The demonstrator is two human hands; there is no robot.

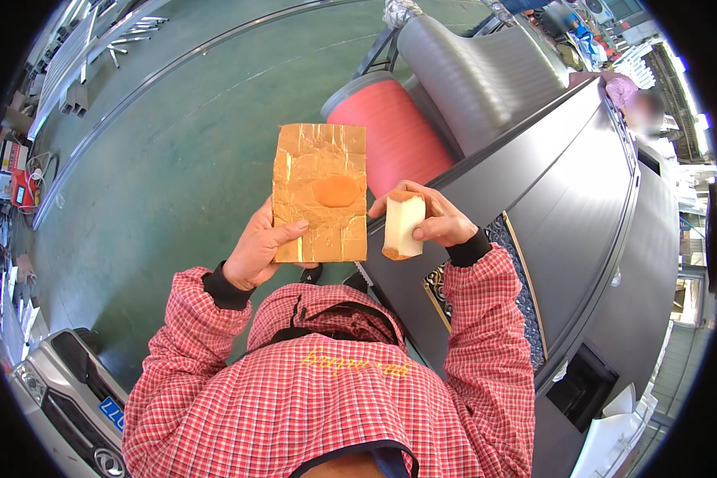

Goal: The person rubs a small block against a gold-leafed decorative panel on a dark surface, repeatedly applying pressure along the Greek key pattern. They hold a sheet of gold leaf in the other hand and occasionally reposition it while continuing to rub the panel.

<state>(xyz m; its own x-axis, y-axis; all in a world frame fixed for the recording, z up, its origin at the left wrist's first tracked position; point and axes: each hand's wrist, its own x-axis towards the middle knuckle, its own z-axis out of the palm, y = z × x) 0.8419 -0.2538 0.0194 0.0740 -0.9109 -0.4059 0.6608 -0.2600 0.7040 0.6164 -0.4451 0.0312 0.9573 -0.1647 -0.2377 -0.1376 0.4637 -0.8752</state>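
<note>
My left hand [256,245] is closed on the lower left edge of a flat, gold foil-faced sheet [319,151], its thumb lying across the front. The sheet is creased and held up facing me. An oval orange patch [336,191] shows right of its middle; whether it is wet cannot be told. To the right of the sheet, my right hand [446,219] grips a cream sponge block [405,225] with orange-brown ends, its thumb on the near side. A small gap parts sponge and sheet.
Dark grey door panels [566,199] with a patterned gold-edged strip [526,279] lie at my right. Beyond stand a red roll [390,127] and a grey roll [478,80]. A silver car [64,390] is at lower left; another person [623,92] is at far right.
</note>
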